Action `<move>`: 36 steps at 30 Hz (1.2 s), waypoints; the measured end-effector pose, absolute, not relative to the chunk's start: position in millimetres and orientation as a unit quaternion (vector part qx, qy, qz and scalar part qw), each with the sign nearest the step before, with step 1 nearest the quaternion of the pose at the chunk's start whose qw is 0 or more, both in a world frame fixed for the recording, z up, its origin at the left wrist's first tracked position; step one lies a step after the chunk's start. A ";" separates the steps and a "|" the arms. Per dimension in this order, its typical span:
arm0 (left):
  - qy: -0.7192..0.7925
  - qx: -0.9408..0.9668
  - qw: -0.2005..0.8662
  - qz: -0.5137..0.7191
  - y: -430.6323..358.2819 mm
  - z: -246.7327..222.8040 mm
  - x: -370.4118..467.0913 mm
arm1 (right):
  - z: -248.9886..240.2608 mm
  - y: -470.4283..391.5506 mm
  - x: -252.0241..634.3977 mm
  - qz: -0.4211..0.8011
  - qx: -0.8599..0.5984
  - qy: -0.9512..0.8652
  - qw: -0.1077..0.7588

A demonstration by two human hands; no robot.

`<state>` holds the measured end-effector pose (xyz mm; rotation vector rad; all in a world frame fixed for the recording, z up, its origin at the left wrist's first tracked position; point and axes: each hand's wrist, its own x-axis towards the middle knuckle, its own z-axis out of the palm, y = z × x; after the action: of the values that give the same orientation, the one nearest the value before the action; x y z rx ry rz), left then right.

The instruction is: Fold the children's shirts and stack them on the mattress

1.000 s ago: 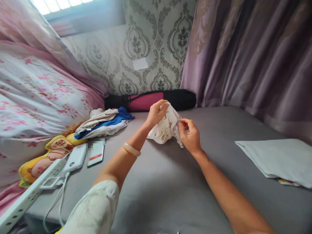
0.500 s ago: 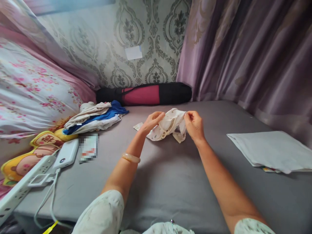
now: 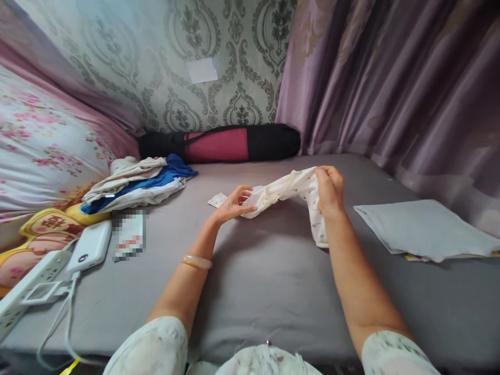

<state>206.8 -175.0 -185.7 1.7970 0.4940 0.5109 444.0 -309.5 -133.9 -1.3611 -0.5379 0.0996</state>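
Observation:
A small white garment with a sparse print and cream trim is stretched sideways above the grey bed sheet. My right hand grips its upper right part with closed fingers, and a sleeve-like piece hangs below that hand. At the other end my left hand is open, thumb and fingers apart, beside the fabric; the thumb lies along its edge. Another white end of cloth pokes out past the left hand and rests on the sheet.
On the left lie a clothes pile, a pixelated packet, a white power bank and a power strip with cables. A black and red bag lies along the wall. Folded white cloth sits at right.
My right hand has moved right, drawing the bunched garment out lengthwise. My left hand has loosened its fingers and dropped slightly. The view has shifted a little.

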 end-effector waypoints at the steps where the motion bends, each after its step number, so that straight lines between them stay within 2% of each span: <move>1: 0.210 0.778 0.554 0.208 -175.7 -186.8 206.4 | -131.3 -311.8 445.7 0.054 -0.625 -0.239 0.741; 6: 0.213 0.837 0.480 0.154 -179.0 -186.2 206.9 | -119.3 -331.7 454.2 0.144 -0.644 -0.312 0.684; 12: 0.207 0.847 0.470 0.139 -182.7 -184.6 216.0 | -111.3 -364.9 466.4 0.258 -0.680 -0.473 0.497; 19: 0.192 0.899 0.375 0.118 -183.5 -195.8 226.2 | -110.5 -378.8 478.2 0.229 -0.731 -0.531 0.363; 24: 0.187 0.953 0.175 0.160 -196.8 -199.6 232.9 | -115.7 -375.4 481.6 0.196 -0.742 -0.530 0.361; 27: 0.157 0.970 0.101 0.157 -203.9 -200.8 235.0 | -119.9 -373.1 482.6 0.210 -0.725 -0.530 0.387; 32: 0.137 0.978 0.068 0.143 -205.7 -202.2 233.9 | -124.0 -372.7 483.0 0.250 -0.702 -0.543 0.388; 36: 0.179 0.961 0.099 0.184 -202.6 -198.5 232.6 | -124.7 -372.0 482.8 0.240 -0.717 -0.545 0.362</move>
<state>232.6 -202.6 -198.5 2.8442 0.5286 0.5454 482.8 -372.0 -124.7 -1.8472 -1.4030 0.6185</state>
